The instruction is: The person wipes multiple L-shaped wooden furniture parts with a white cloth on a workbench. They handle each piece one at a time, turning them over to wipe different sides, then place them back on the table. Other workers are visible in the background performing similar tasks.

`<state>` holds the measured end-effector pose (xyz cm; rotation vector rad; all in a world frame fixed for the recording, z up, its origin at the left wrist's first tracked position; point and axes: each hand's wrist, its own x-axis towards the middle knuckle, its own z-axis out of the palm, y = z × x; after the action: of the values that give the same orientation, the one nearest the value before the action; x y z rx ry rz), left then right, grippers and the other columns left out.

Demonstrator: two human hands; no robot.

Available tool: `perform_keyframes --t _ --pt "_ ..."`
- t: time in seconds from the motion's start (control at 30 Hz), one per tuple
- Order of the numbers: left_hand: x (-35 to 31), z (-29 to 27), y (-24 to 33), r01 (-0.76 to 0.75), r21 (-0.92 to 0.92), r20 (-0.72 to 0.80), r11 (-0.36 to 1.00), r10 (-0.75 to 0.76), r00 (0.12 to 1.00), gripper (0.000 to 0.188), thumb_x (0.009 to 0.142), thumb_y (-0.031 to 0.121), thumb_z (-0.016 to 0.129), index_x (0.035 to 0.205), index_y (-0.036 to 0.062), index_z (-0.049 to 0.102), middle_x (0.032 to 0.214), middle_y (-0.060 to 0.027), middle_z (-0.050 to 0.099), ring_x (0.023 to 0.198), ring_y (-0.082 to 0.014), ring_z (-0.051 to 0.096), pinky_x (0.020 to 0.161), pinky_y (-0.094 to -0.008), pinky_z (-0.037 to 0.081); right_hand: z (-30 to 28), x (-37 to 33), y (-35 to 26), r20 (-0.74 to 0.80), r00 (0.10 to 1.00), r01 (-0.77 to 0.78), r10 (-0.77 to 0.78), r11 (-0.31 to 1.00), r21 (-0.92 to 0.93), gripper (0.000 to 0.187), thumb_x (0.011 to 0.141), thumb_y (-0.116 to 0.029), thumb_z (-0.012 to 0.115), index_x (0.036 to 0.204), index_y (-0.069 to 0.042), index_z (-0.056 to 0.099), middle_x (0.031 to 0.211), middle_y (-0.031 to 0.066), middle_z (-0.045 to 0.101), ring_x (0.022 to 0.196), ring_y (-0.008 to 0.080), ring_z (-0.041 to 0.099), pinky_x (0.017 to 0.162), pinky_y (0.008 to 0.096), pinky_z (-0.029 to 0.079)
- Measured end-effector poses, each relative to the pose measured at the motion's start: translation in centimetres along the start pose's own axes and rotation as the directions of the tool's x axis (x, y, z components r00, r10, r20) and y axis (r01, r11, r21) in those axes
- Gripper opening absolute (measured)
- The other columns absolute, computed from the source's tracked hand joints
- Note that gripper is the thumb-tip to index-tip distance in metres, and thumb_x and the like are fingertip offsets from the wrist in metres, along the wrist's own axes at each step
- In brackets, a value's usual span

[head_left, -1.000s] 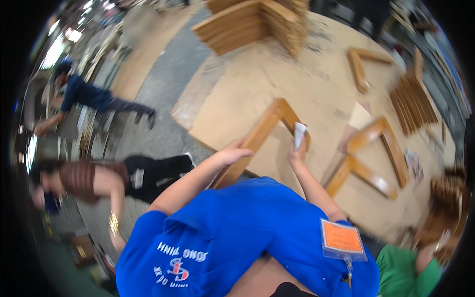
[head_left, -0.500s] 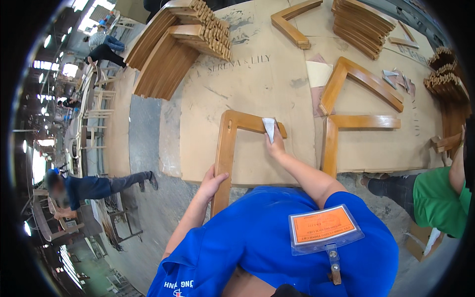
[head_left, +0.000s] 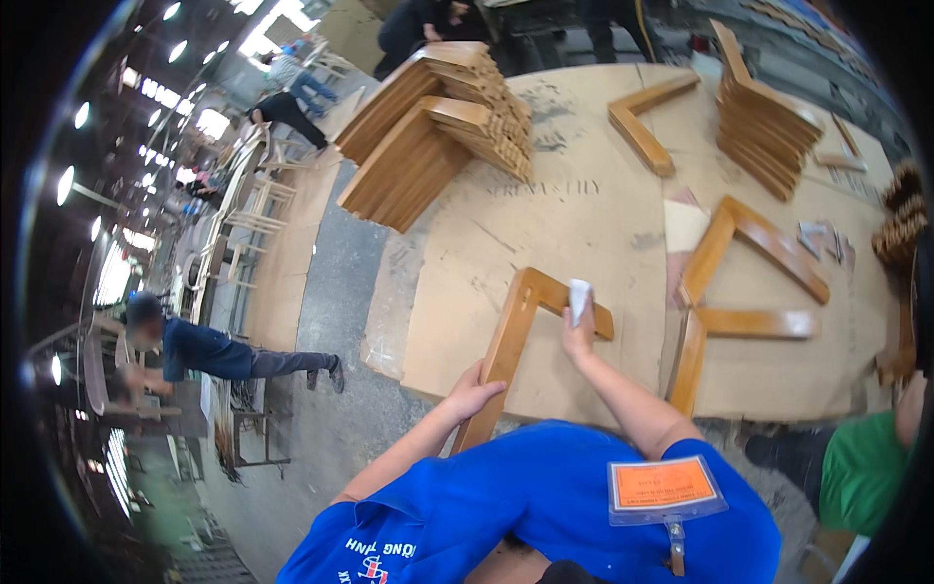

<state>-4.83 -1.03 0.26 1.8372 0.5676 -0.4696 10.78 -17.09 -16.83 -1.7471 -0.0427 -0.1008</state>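
Note:
An L-shaped wooden frame piece (head_left: 516, 336) lies on the cardboard-covered table (head_left: 584, 224) in front of me. My left hand (head_left: 472, 394) grips its long leg near the table's front edge. My right hand (head_left: 579, 331) presses a folded white cloth (head_left: 579, 297) onto the short leg of the same piece. My blue sleeves fill the lower part of the view.
Two more L-shaped pieces (head_left: 739, 292) lie to the right, another (head_left: 647, 122) farther back. Stacks of such pieces (head_left: 438, 127) stand at the back left and back right (head_left: 764, 127). A person in green (head_left: 856, 467) is at the right. Other people work at the left (head_left: 195, 350).
The view has swung, so the table now sits more squarely ahead. My left hand has closed onto the long leg of the piece. My right hand stays on the short leg with the cloth.

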Motion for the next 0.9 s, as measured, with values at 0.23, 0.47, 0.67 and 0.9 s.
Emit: perform_keyframes --t 0.23,0.47,0.67,0.9 --pt "-0.3 0.4 0.4 0.025 -0.080 0.016 0.996 -0.024 1.000 0.057 0.084 0.013 0.065 0.133 -0.0029 0.041 0.114 -0.0159 0.060 0.100 -0.0217 0.060 0.085 -0.0341 0.050 1.2 0.4 0.7 0.207 0.975 0.045 -0.076 0.988 0.150 0.057 0.090 -0.015 0.055 0.138 0.006 0.034 0.137 0.0244 0.045 0.130 0.0341 0.042 0.109 0.0408 0.031" --pt "0.0 0.4 0.6 -0.059 0.070 0.018 0.996 0.058 0.998 0.057 0.083 0.018 0.067 0.130 -0.0040 0.045 0.117 -0.0168 0.060 0.108 -0.0221 0.057 0.093 -0.0342 0.046 -0.1 0.0 3.3 -0.009 0.983 -0.182 0.182 0.983 -0.010 0.064 0.092 -0.015 0.052 0.144 0.006 0.022 0.148 0.0235 0.029 0.138 0.0336 0.029 0.114 0.0400 0.022" --pt "0.0 1.0 0.4 -0.070 0.059 0.006 0.996 0.070 0.998 0.059 0.083 0.019 0.067 0.133 -0.0022 0.044 0.117 -0.0162 0.060 0.108 -0.0219 0.057 0.092 -0.0337 0.046 1.3 -2.1 -1.3 0.282 0.937 0.171 -0.205 0.975 0.138 0.062 0.090 -0.009 0.052 0.143 0.006 0.024 0.148 0.0235 0.030 0.138 0.0363 0.028 0.114 0.0410 0.022" --pt "-0.2 0.5 0.2 -0.019 0.070 -0.045 0.997 0.022 0.999 0.060 0.083 0.020 0.066 0.134 -0.0006 0.043 0.117 -0.0164 0.060 0.106 -0.0223 0.057 0.091 -0.0343 0.046 -3.2 -3.2 3.9 0.186 0.982 0.033 -0.028 0.999 -0.026 0.062 0.089 -0.009 0.051 0.144 0.005 0.024 0.145 0.0233 0.035 0.136 0.0351 0.033 0.112 0.0378 0.025"
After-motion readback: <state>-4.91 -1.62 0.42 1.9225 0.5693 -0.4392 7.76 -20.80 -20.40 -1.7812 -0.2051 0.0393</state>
